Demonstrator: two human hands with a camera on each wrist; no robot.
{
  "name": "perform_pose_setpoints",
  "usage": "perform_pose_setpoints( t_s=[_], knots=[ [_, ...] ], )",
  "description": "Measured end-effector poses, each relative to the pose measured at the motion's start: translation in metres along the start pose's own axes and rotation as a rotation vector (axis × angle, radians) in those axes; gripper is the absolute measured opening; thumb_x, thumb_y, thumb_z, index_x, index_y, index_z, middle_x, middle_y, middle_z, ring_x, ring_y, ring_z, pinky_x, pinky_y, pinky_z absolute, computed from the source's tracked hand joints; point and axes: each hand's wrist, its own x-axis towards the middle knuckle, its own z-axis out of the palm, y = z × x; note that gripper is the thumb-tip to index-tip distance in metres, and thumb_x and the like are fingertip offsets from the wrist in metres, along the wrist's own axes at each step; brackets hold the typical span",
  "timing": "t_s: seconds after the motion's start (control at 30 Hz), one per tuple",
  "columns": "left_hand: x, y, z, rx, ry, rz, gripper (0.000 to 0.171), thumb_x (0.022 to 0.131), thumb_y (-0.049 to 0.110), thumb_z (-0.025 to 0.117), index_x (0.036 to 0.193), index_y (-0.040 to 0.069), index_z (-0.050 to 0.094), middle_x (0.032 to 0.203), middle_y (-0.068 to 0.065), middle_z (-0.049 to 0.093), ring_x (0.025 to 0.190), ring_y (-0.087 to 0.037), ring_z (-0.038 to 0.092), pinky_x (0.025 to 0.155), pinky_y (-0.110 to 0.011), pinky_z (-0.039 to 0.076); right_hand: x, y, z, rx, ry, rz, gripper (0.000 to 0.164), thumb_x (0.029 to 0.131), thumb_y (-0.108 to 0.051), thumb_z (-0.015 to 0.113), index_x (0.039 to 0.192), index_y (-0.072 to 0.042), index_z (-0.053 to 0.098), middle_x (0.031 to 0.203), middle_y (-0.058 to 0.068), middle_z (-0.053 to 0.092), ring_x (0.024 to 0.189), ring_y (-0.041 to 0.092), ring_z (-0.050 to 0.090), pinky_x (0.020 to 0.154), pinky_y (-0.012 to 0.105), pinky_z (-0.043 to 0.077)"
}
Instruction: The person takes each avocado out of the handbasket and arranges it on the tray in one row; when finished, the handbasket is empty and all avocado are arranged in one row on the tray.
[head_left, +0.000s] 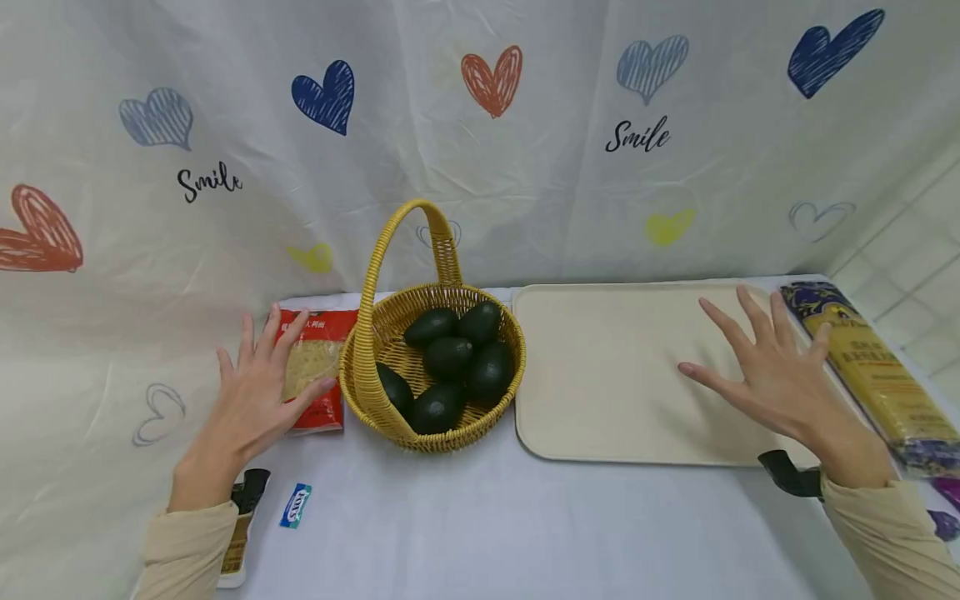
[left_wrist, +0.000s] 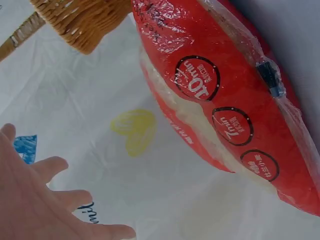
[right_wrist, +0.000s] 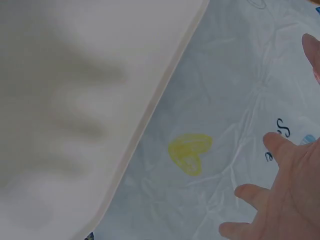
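My left hand (head_left: 258, 396) is spread with straight fingers and holds nothing. It overlaps the edge of a red bag (head_left: 322, 367) of pale dry food in the head view; the left wrist view shows this red bag (left_wrist: 215, 85) beside the hand (left_wrist: 45, 200). Over the right part of a beige tray (head_left: 600, 375), my right hand (head_left: 780, 379) is spread too, casting a shadow on it. In the right wrist view, the tray's rim (right_wrist: 145, 117) lies apart from the fingers. A yellow wicker basket (head_left: 386, 312) holding several dark green avocados (head_left: 448, 358) stands between the hands.
A long yellow and blue package (head_left: 873, 367) lies along the tray's right side. Near the left forearm are a white bottle with a black top (head_left: 238, 533) and a small blue-green packet (head_left: 296, 506). A heart-printed cloth (head_left: 525, 167) hangs behind.
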Motion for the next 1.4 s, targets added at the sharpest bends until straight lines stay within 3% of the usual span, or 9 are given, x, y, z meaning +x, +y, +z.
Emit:
perform_pose_setpoints(
  t_s=[0.07, 0.17, 0.33, 0.43, 0.57, 0.77, 0.93, 1.17, 1.4],
  knots=[
    [-0.001, 0.001, -0.001, -0.045, -0.011, -0.004, 0.096, 0.097, 0.058, 0.063, 0.170, 0.024, 0.012, 0.175, -0.016, 0.004, 0.158, -0.050, -0.007, 0.110, -0.088, -0.002, 0.001, -0.002, 0.000, 0.010, -0.011, 0.000, 0.092, 0.098, -0.058, 0.064, 0.170, -0.029, 0.014, 0.174, 0.021, -0.004, 0.155, 0.050, -0.018, 0.101, 0.089, -0.018],
    [-0.006, 0.008, -0.007, -0.159, -0.055, -0.015, 0.096, 0.099, 0.051, 0.064, 0.170, 0.027, 0.004, 0.175, -0.014, 0.006, 0.158, -0.048, 0.002, 0.113, -0.086, 0.008, 0.003, -0.007, 0.002, 0.026, -0.021, -0.010, 0.092, 0.098, -0.057, 0.063, 0.170, -0.030, 0.014, 0.174, 0.019, -0.005, 0.155, 0.049, -0.018, 0.103, 0.087, -0.019],
    [-0.015, 0.035, -0.021, -0.411, -0.110, 0.010, 0.096, 0.100, 0.032, 0.064, 0.168, 0.038, -0.003, 0.173, -0.014, 0.016, 0.153, -0.045, 0.021, 0.106, -0.087, 0.024, 0.009, -0.023, 0.007, 0.056, -0.011, -0.058, 0.093, 0.096, -0.056, 0.068, 0.169, -0.029, 0.017, 0.174, 0.020, 0.002, 0.157, 0.049, -0.013, 0.106, 0.088, -0.014],
    [-0.019, 0.053, -0.026, -0.530, -0.045, 0.110, 0.102, 0.095, 0.015, 0.073, 0.169, 0.033, 0.004, 0.169, -0.011, 0.028, 0.150, -0.031, 0.035, 0.120, -0.056, 0.036, 0.016, -0.041, 0.009, 0.086, -0.003, -0.114, 0.093, 0.095, -0.055, 0.070, 0.168, -0.028, 0.021, 0.173, 0.022, 0.009, 0.158, 0.049, -0.006, 0.110, 0.087, -0.007],
    [-0.021, 0.077, -0.026, -0.662, 0.045, 0.244, 0.116, 0.082, -0.007, 0.083, 0.169, 0.019, 0.012, 0.160, -0.013, 0.040, 0.139, -0.011, 0.049, 0.107, -0.014, 0.042, 0.031, -0.079, 0.010, 0.162, -0.001, -0.223, 0.089, 0.096, -0.050, 0.073, 0.167, -0.026, 0.025, 0.171, 0.022, 0.018, 0.158, 0.049, 0.006, 0.114, 0.084, 0.008],
    [-0.023, 0.101, -0.011, -0.717, 0.079, 0.290, 0.122, 0.074, -0.013, 0.088, 0.168, 0.016, 0.016, 0.156, -0.016, 0.043, 0.140, 0.000, 0.047, 0.104, -0.016, 0.047, 0.060, -0.146, 0.023, 0.310, -0.035, -0.435, 0.085, 0.096, -0.042, 0.077, 0.165, -0.022, 0.032, 0.168, 0.015, 0.028, 0.153, 0.039, 0.028, 0.115, 0.071, 0.033],
    [-0.021, 0.104, 0.000, -0.767, 0.087, 0.342, 0.118, 0.073, -0.018, 0.085, 0.166, 0.011, 0.019, 0.149, -0.017, 0.053, 0.126, -0.005, 0.062, 0.095, -0.024, 0.057, 0.080, -0.190, 0.041, 0.450, -0.120, -0.518, 0.074, 0.097, -0.034, 0.077, 0.159, -0.014, 0.041, 0.159, 0.011, 0.039, 0.145, 0.031, 0.039, 0.113, 0.058, 0.044],
    [-0.020, 0.099, 0.007, -0.808, 0.107, 0.364, 0.113, 0.072, -0.026, 0.081, 0.164, 0.006, 0.023, 0.129, -0.019, 0.063, 0.106, -0.014, 0.073, 0.086, -0.023, 0.061, 0.101, -0.216, 0.067, 0.506, -0.166, -0.568, 0.057, 0.097, -0.017, 0.078, 0.146, -0.002, 0.053, 0.144, 0.016, 0.050, 0.134, 0.034, 0.051, 0.109, 0.052, 0.048],
    [-0.021, 0.092, 0.015, -0.791, 0.146, 0.427, 0.111, 0.070, -0.025, 0.082, 0.161, 0.001, 0.024, 0.115, -0.016, 0.068, 0.105, -0.019, 0.072, 0.088, -0.021, 0.059, 0.111, -0.226, 0.087, 0.494, -0.179, -0.623, 0.048, 0.096, -0.010, 0.077, 0.140, -0.002, 0.057, 0.136, 0.017, 0.054, 0.127, 0.034, 0.055, 0.108, 0.048, 0.050]
  ],
)
